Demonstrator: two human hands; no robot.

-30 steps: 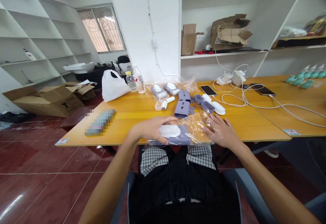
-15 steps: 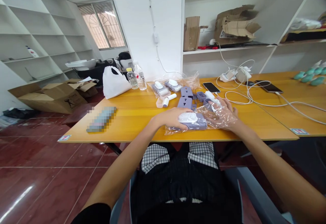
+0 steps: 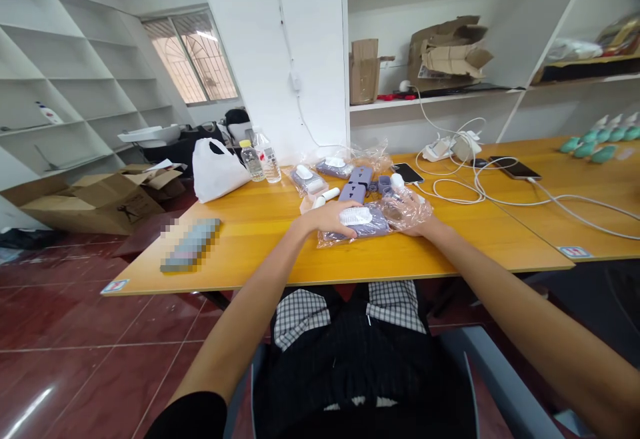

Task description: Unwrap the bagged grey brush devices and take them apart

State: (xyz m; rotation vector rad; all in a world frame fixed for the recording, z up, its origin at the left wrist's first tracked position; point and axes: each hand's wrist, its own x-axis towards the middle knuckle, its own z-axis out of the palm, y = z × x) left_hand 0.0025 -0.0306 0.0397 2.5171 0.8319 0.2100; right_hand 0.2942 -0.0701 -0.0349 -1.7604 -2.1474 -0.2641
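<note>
My left hand (image 3: 330, 218) is closed around the left end of a purple case (image 3: 376, 221) with a white bristled brush (image 3: 356, 216) on top, partly inside a clear plastic bag (image 3: 327, 239). At the bag's right end, my right hand (image 3: 417, 222) grips the crumpled film, its fingers partly hidden by the plastic. Just beyond my hands are two purple panels (image 3: 356, 182) with dark cutouts, a small purple cup (image 3: 384, 184) and a white-topped piece (image 3: 397, 180). A white roller-like piece (image 3: 326, 197) lies past my left hand.
Two bagged purple sets (image 3: 306, 179) lie farther back. Bottles (image 3: 270, 162) and a white carrier bag (image 3: 215, 169) stand at the left. A phone (image 3: 407, 173) and looping white cables (image 3: 460, 196) lie on the right. A blurred flat object (image 3: 191, 246) is near the left edge.
My right hand has moved left, closer to the purple case, bunching the plastic film. My left hand stays on the case. The whole view has shifted slightly.
</note>
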